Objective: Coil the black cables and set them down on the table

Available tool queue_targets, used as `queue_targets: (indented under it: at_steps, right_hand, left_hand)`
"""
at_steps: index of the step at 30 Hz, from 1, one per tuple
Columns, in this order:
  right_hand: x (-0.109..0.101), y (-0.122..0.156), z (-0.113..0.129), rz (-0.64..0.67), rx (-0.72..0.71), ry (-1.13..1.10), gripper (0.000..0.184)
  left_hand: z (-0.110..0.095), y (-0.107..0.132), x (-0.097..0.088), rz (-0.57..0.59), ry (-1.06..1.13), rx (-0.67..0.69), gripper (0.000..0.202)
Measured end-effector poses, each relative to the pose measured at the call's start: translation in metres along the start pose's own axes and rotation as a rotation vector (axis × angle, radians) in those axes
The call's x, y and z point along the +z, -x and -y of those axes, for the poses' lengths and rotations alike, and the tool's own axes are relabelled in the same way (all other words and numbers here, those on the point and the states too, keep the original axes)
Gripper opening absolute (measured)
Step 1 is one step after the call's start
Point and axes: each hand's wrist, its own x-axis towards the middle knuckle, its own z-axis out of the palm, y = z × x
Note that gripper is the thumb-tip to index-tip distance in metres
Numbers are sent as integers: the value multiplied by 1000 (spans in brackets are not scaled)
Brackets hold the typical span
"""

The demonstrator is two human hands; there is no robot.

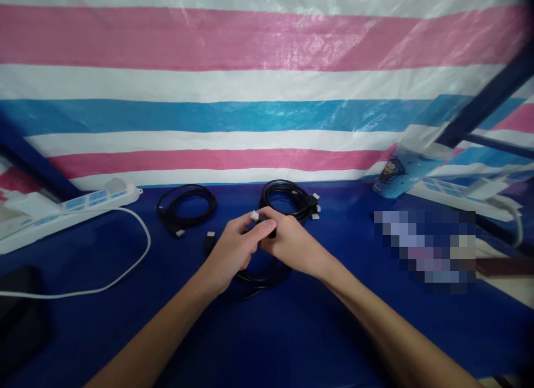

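My left hand [233,251] and my right hand [292,243] meet over the middle of the blue table [292,332], both gripping a black cable [258,278] whose coil lies under them. A silver plug tip [254,215] pokes out above my fingers, and another connector end [209,239] of a cable lies just left of my left hand. Two more coiled black cables rest farther back: one [186,207] at the left, one [287,199] right behind my hands.
A white power strip [62,210] with a white cord [125,265] lies at the far left. A second power strip [463,196] and a blue plastic packet [400,173] sit at the right. A dark object [16,315] occupies the left edge. A striped tarp [250,87] hangs behind.
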Motion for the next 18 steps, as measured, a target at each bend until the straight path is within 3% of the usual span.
queue_targets:
  at_steps: [4, 7, 10, 13, 15, 18]
  right_hand:
    - [15, -1, -1, -66, 30, -163, 23]
    - [20, -4, -1, -58, 85, -324, 27]
    - [1, -4, 1, 21, 130, -380, 32]
    - [-31, -1, 6, 171, 154, -328, 27]
    - [-45, 3, 10, 288, 170, -243, 17]
    - [-44, 10, 15, 400, 174, -136, 5]
  left_hand:
    - [-5, -5, -4, -154, 184, 114, 41]
    - [-12, -5, -10, -147, 345, 147, 35]
    - [-16, -1, -15, 25, 420, 116, 22]
    - [-16, 3, -18, 289, 426, 43, 68]
    - [-12, 5, -16, 462, 304, -65, 81]
    - [-2, 7, -6, 492, -45, -148, 53]
